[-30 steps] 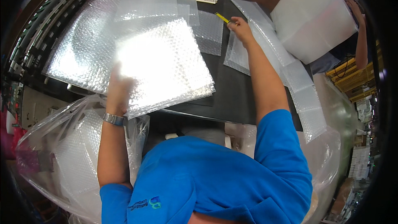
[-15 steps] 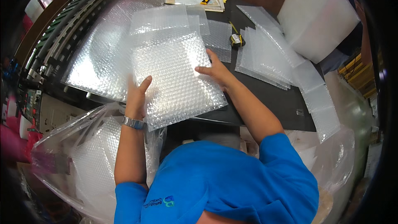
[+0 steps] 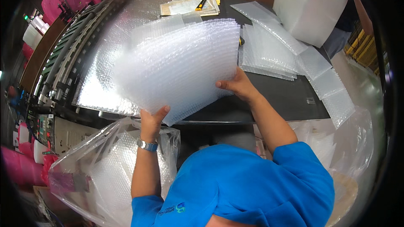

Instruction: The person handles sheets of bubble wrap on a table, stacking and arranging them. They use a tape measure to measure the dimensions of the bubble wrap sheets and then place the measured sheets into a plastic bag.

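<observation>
Between both hands I hold a stack of clear bubble wrap bags point(image 3: 181, 67), tilted and fanned so that many layered edges show. My left hand point(image 3: 153, 120) grips the near left corner, thumb on top and fingers hidden beneath. My right hand point(image 3: 240, 85) closes on the right edge, thumb lying over the face of the stack. The left end of the stack is smeared by motion. Beneath and behind it, more bubble wrap sheets point(image 3: 155, 30) lie on the dark table point(image 3: 277, 101).
A utility knife point(image 3: 201, 4) rests on papers point(image 3: 181, 7) at the back. Bubble wrap piles point(image 3: 269, 54) lie to the right, beside a large white foam block point(image 3: 309, 8) and another person's arm point(image 3: 357, 6). A roller conveyor point(image 3: 69, 44) runs at left; a clear plastic bag point(image 3: 105, 176) holds bubble wrap below.
The stack has swung up from nearly flat to a tilted, fanned position, and both hands have shifted right. The stack now covers most of the tape measure. Another person's arm has appeared at right.
</observation>
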The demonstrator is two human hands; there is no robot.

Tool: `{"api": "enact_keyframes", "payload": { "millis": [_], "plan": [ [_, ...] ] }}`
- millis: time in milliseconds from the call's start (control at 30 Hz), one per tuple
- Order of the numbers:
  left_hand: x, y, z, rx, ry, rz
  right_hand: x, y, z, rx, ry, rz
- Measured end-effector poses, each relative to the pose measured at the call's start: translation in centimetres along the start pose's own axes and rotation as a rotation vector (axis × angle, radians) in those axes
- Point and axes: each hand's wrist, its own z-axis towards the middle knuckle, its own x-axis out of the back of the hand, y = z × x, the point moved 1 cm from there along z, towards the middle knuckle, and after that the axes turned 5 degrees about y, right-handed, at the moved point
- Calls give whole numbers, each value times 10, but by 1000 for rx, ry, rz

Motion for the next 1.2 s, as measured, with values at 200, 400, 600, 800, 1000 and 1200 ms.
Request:
{"api": "enact_keyframes", "payload": {
  "millis": [200, 400, 600, 800, 1000, 1200],
  "plan": [
    [-6, -1, -4, -113, 65, -49, -3, 8, -1, -68, 41, 44],
    [5, -2, -18, -193, 131, 0, -12, 10, -6, -50, -11, 52],
    [22, -9, -28, -263, 102, 163, -16, 17, -4, -5, -54, -4],
    [25, -11, -27, -300, 201, -78, -25, 19, -4, -53, 43, -44],
    [70, -32, -15, -141, 318, -380, -14, 18, 1, -77, 237, 44],
    [83, -3, -14, 52, 516, -364, 55, 44, 6, 51, 309, 495]
  ]
}}
